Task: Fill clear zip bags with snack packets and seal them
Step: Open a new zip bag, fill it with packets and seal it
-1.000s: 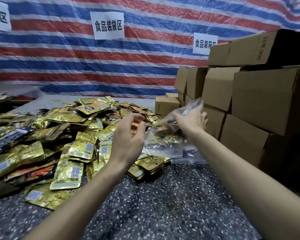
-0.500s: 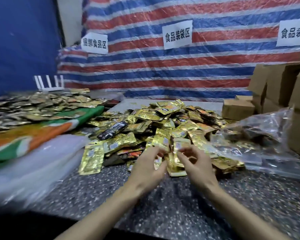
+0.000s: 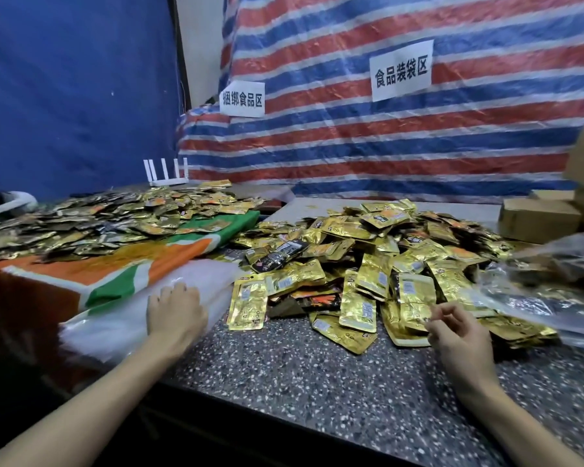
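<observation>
While my left hand (image 3: 176, 311) lies flat on the stack of clear zip bags (image 3: 115, 325) at the near left, fingers straight and gripping nothing, my right hand (image 3: 459, 335) hovers loosely curled and, as far as I can see, empty. It sits at the near edge of the heap of gold snack packets (image 3: 368, 264) in the middle of the speckled counter (image 3: 317, 382). I judge the bags thin, limp and slick, likely clinging together, so I would slide the top one off with flat fingertips, then pinch its stiffer zip edge. The packets look light, crinkly and slippery, best pinched at a flat sealed border. A filled bag (image 3: 553, 264), blurred, lies at the right against the heap.
</observation>
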`<state>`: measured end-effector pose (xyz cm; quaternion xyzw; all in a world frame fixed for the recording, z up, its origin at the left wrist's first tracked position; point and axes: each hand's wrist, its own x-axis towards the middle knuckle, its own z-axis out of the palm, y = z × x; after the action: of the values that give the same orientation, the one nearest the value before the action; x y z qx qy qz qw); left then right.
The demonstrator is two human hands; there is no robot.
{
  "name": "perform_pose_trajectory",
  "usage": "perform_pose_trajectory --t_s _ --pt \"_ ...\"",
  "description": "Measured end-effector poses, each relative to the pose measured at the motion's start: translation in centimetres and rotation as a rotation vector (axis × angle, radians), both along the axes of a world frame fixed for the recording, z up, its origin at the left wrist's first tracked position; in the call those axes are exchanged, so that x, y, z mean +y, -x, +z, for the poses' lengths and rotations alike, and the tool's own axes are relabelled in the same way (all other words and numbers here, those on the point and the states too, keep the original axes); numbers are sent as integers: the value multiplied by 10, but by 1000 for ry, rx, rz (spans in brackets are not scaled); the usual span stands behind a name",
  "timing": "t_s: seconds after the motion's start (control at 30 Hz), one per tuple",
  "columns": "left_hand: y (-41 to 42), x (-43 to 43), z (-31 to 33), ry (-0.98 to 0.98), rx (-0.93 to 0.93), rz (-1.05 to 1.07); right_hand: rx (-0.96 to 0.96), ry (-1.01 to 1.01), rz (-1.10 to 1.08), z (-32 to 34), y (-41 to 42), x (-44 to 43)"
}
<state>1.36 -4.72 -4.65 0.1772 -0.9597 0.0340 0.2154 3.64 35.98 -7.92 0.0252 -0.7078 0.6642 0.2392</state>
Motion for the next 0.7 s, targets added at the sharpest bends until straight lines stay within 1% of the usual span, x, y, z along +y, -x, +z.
perform_pose_trajectory --t_s 0.07,0.13,0.2,0.23,0.27,0.3,0.37,0.47,0.5,0.57,0.63,0.7 --pt "5 -8 2 -134 -23 57 1 63 -10 -1 1 4" --pt "9 -12 9 -343 38 72 -12 122 -11 -2 4 7" --pt "11 -18 22 -597 72 88 -12 130 -46 -2 6 8" --pt "13 -21 29 -724 57 82 -2 126 -62 -2 7 7" --pt "14 -24 35 -820 39 62 15 123 -66 -2 6 5" --pt "13 -26 40 -873 26 48 33 120 -59 -1 5 4" --pt "8 -24 49 -895 8 33 50 113 -36 1 2 2" --pt "5 -23 57 -860 -29 -6 51 140 -24 2 0 2" --pt "5 -22 59 -818 -37 -22 49 148 -27 2 0 2" --pt "5 -18 62 -658 -26 -56 39 159 -28 2 -1 2" --pt "4 -12 63 -504 53 -88 23 156 -21 1 -1 3" --pt "0 0 66 -421 161 -192 4 156 2 0 -1 3"
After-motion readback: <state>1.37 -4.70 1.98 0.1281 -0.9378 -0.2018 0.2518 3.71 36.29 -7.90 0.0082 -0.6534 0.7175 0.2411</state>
